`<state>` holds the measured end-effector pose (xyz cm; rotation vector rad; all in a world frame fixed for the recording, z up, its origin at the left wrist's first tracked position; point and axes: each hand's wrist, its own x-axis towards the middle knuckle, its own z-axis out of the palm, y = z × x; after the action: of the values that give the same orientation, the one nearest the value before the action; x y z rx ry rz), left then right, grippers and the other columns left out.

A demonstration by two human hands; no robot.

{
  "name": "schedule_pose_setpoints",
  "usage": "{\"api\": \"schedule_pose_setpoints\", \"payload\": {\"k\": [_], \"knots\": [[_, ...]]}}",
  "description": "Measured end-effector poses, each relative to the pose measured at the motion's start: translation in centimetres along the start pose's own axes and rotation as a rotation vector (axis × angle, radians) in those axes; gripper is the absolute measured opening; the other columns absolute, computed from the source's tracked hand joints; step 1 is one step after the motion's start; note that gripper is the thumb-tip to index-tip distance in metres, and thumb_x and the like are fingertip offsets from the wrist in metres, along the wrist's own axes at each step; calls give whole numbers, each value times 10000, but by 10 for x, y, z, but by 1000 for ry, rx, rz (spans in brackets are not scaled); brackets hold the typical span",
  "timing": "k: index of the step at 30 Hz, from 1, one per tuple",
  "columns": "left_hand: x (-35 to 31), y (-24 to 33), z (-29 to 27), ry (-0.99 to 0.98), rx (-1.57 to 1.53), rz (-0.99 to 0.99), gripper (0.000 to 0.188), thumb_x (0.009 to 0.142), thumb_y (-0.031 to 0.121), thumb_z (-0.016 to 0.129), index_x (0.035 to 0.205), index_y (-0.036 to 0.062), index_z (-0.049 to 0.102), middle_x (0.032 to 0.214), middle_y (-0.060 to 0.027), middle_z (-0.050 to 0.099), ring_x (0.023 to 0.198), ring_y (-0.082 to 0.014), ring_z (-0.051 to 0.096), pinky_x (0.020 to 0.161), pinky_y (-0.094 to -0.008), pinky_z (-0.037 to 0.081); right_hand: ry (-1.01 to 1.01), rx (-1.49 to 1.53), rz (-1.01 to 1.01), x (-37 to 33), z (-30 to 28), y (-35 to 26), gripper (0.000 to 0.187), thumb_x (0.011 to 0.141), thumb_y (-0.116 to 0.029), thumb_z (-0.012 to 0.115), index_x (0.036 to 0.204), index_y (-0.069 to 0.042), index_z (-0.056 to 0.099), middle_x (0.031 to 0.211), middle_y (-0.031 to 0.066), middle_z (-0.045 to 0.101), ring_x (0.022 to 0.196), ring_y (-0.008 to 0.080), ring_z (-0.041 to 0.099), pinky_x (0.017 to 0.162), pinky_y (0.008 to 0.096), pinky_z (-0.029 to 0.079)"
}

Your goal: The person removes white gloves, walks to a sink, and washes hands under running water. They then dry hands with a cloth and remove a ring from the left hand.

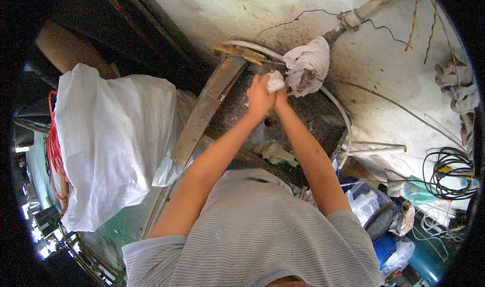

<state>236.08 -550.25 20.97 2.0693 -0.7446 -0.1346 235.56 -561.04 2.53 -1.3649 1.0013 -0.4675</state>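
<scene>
Both my arms reach forward over a dark, stained basin [323, 116]. My left hand [260, 96] is closed around a small white lump [275, 81], whose kind I cannot make out. Close against it is my right hand [281, 98], just under the lump, with its fingers mostly hidden. Just beyond and to the right of the hands hangs a crumpled whitish cloth [309, 60], wrapped around the end of a pipe [371, 7]. A pale rag [276, 152] lies in the near part of the basin, below my forearms.
A worn wooden board [209, 110] slants along the basin's left side, beside a large white sack [111, 140]. A pale hose [345, 115] curves around the right side. Coiled black cable [444, 173] hangs at the wall, above buckets and plastic bags [366, 206].
</scene>
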Motion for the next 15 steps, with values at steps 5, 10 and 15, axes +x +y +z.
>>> {"api": "schedule_pose_setpoints", "payload": {"k": [5,10,15], "knots": [[-63,31,-8,-140,-189,119,346,655,98,667,981,26,575,993,-182,532,903,-385,566,788,-395,479,-133,45,12,-28,8,-64,329,896,-305,559,1038,-9,531,849,110,643,722,167,591,642,292,498],[-24,29,5,54,-11,156,349,636,91,646,970,57,552,936,-169,488,788,-405,557,614,-479,450,-582,1030,-25,-30,-27,-44,265,898,-252,547,1048,-34,533,970,80,611,821,164,573,739,304,481],[18,-26,44,90,-260,-209,404,747,213,649,1081,4,561,1042,-154,587,839,-337,605,692,-425,486,122,24,-110,-56,-34,-67,301,910,-260,458,1113,-56,546,1158,122,555,1062,291,515,932,375,406]]}}
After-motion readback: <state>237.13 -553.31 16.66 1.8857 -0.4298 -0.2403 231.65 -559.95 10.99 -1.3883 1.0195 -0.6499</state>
